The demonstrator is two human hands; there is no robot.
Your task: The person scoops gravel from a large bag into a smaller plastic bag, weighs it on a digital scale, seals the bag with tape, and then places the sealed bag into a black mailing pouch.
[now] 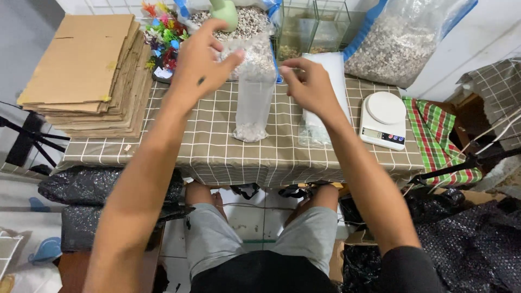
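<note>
Hands holding a clear plastic bag upright over the worktop.

Left hand (pixel 202 57) grips the upper left edge of the clear plastic bag (pixel 253 100) with curled fingers; right hand (pixel 308 84) pinches the upper right edge between thumb and fingertips. The bag is thin, transparent and tall, standing between the hands, with coarse pale gravel (pixel 249 132) settled in its base on the worktop (pixel 217 146), which carries an olive cloth with a white grid. Beyond the hands sits a large open sack of mixed gravel (pixel 247 24). Left of the left hand lies a stack of flat brown cardboard (pixel 87 70); right of the right hand rests a white digital scale (pixel 383 119) with a round platform.
</note>
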